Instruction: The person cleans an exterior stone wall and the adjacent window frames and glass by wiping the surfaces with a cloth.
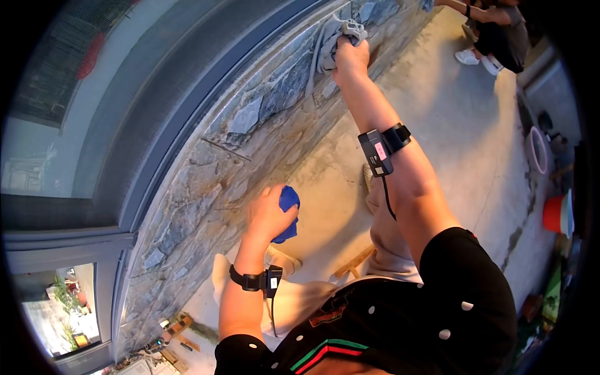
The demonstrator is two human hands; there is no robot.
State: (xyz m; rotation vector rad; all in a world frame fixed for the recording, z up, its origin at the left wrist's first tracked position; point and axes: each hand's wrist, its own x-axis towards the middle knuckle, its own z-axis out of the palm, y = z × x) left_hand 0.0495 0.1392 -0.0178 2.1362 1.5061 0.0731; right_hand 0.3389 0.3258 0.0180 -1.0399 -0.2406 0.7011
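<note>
My right hand [351, 57] is stretched far forward and closed on a grey cloth [327, 50], which lies against the stone-faced wall [250, 115] below the window frame. Nearer to my body, my left hand [272, 214] grips a blue cloth [288, 209] beside the lower part of the same wall. The fingers of that hand are partly blurred. Both forearms carry a black strap with a small box and a cable.
A window with a grey frame [175, 106] runs along the left. At the top right a person [500, 31] crouches by the wall. A red bucket [552, 214] and a pale basin [537, 150] stand at the right edge. Under me is a small wooden stool [355, 262].
</note>
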